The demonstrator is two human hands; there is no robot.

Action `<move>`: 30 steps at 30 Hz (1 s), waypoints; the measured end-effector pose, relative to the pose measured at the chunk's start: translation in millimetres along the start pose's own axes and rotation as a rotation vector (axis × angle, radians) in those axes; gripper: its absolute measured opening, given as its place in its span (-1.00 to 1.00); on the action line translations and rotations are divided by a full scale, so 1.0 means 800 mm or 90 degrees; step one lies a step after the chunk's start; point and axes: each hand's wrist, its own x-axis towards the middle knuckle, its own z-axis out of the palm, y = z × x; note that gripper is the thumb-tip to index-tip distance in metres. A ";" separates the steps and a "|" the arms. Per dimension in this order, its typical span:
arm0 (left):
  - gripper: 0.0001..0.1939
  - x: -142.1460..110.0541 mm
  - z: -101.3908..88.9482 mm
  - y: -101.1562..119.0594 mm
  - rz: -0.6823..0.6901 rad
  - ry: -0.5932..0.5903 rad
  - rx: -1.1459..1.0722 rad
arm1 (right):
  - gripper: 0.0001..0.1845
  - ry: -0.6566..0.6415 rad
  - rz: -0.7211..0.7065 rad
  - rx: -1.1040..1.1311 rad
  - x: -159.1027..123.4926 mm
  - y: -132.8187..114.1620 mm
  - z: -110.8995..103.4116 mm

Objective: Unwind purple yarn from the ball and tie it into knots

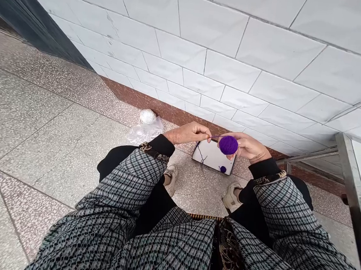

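My right hand (246, 147) is closed around a ball of purple yarn (228, 144), its fingers at the ball's right side and underneath. From the ball a taut purple strand (216, 137) runs left to my left hand (195, 133), where thumb and fingertips pinch it. Below both hands a shallow white box with dark edges (211, 156) lies on the floor. Inside it rest a small dark purple yarn ball (223, 169) at the lower right and a loose dark strand (201, 155) at the left, which hangs over the near edge.
Left of my hands, a white yarn ball (147, 116) sits by a clear plastic bag (145, 131) on the speckled floor. A tiled wall (219, 70) rises ahead. A metal-framed table (352, 183) stands at the right. My shoes (232, 197) flank the box.
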 end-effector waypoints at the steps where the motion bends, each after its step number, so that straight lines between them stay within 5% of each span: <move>1: -0.80 0.001 0.000 -0.001 -0.004 -0.012 0.019 | -0.52 0.017 -0.019 0.000 -0.001 -0.003 0.000; 10: -0.82 0.011 0.034 -0.012 -0.069 -0.139 0.027 | -0.57 0.371 -0.197 -0.023 0.007 -0.020 -0.003; 13: -0.80 0.012 0.038 -0.005 -0.041 -0.202 0.037 | -0.61 0.485 -0.114 -0.231 0.022 -0.005 0.000; 15: -0.79 0.009 0.031 0.001 -0.021 -0.183 0.050 | -0.61 0.439 0.014 -0.429 0.025 0.003 0.004; 17: -0.79 0.006 0.019 0.003 -0.021 -0.121 0.063 | -0.62 0.250 0.125 -0.523 0.021 0.005 0.008; 20: -0.80 0.005 0.009 -0.002 -0.062 -0.036 0.091 | -0.59 0.042 0.097 -0.346 0.009 -0.003 0.014; 22: -0.80 0.007 0.013 -0.009 -0.090 -0.019 0.102 | -0.54 0.088 -0.022 -0.180 0.004 -0.010 0.015; 26: -0.81 0.013 0.035 -0.012 -0.072 -0.113 0.071 | -0.52 0.347 -0.176 -0.074 0.018 -0.009 0.010; 28: -0.81 0.012 0.038 -0.007 -0.044 -0.170 0.050 | -0.55 0.430 -0.102 -0.159 0.026 -0.001 0.005; 30: -0.79 0.009 0.032 -0.001 -0.028 -0.157 0.036 | -0.53 0.358 0.061 -0.305 0.029 0.005 0.001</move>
